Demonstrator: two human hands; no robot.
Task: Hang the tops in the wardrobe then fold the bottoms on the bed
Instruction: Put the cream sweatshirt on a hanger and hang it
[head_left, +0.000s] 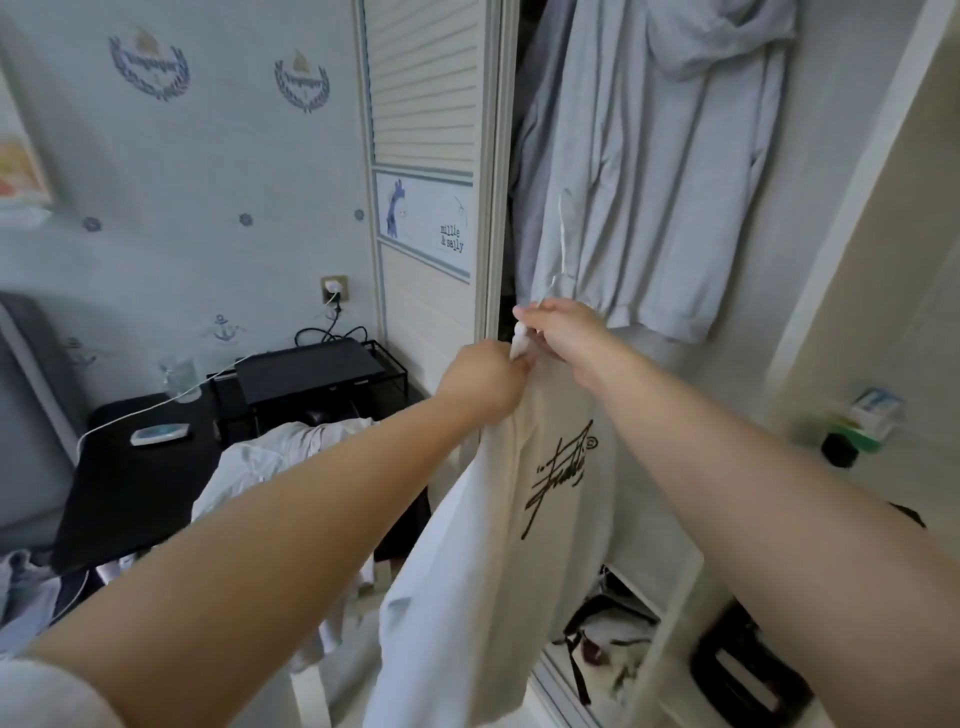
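Basically both hands, left hand (480, 382) and right hand (563, 330), have fingers clamped on cream cotton printed top (524, 519); bunched collar above fingers may slip off unseen hanger.

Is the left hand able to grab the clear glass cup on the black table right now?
Probably not: the left hand grips the white top with black script at the wardrobe, and the clear glass cup stands far off on the black table.

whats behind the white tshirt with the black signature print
Behind the white t-shirt, held up by the left hand and right hand, is the open wardrobe: a grey top hangs above, dark items lie below. The shirt covers the middle.
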